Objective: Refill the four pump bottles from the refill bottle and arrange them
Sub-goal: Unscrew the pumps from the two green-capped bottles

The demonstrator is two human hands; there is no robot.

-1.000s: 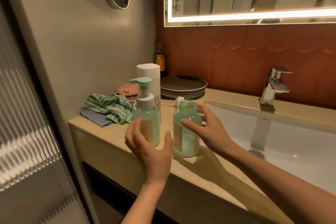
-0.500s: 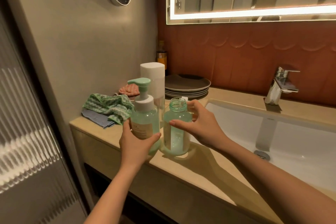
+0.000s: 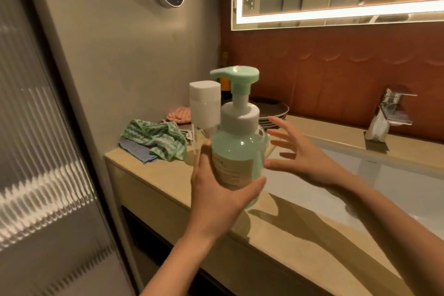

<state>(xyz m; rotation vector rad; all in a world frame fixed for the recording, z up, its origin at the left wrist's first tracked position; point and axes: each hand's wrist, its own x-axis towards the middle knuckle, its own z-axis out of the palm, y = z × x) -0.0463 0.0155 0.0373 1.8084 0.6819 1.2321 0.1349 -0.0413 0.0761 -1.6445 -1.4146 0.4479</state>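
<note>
Since our left hand [image 3: 216,196] wraps pump bottle [image 3: 236,149] low on body, thumb across front below label, fingers round left side, we judge hold firm. Bottle upright, raised off counter [image 3: 153,182], above its front edge, near sink [image 3: 372,175]. Looks well filled with green liquid: we expect some weight, smooth plastic, likely slippery if wet. Best taken at wide body, not pump head [image 3: 236,74], which would give. Our right hand [image 3: 305,158] holds nothing, fingers spread, just beside bottle's right flank; contact unclear.
</note>
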